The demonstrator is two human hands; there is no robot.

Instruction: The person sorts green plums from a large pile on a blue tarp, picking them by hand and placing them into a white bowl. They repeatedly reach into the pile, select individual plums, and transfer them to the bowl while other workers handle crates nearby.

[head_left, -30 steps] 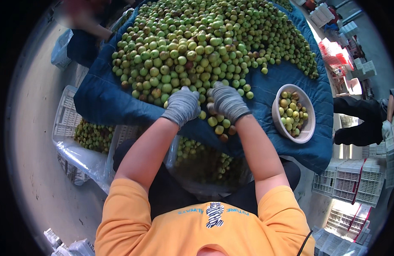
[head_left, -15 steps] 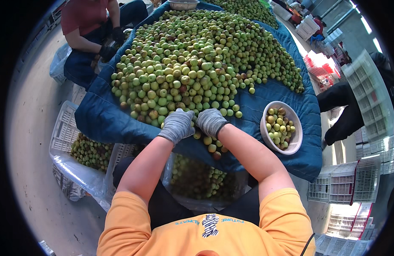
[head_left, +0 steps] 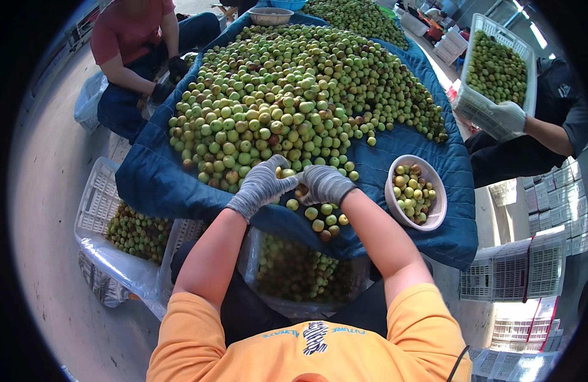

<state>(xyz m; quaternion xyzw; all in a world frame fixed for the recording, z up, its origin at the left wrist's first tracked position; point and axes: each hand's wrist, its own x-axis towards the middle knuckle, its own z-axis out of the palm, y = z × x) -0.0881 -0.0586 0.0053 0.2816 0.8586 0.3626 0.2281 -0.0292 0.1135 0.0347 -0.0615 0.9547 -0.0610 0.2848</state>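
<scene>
A big heap of small round green-and-brown fruit, likely jujubes [head_left: 268, 95], covers a blue quilted cloth [head_left: 160, 184] in front of me. Both my hands wear grey knitted gloves at the heap's near edge. My left hand [head_left: 263, 186] is closed round a pale green jujube [head_left: 285, 172] that shows between thumb and fingers. Close beside it, my right hand [head_left: 326, 185] curls round a brownish jujube [head_left: 301, 191], partly hidden by the fingers. Several loose jujubes [head_left: 318, 225] lie on the cloth just below my hands.
A white bowl [head_left: 441, 197] of jujubes stands right on the cloth. Below the cloth's edge are a lined crate [head_left: 294, 304] by my legs and another crate [head_left: 93, 194] at left. One co-worker [head_left: 125, 70] sits far left; another's gloved hand [head_left: 510, 116] holds a full crate [head_left: 467, 105] at right.
My hands have shifted slightly, and jujubes now show in their fingers. More loose ones show below them. At right, the co-worker's crate has come up and tilted, showing the jujubes inside.
</scene>
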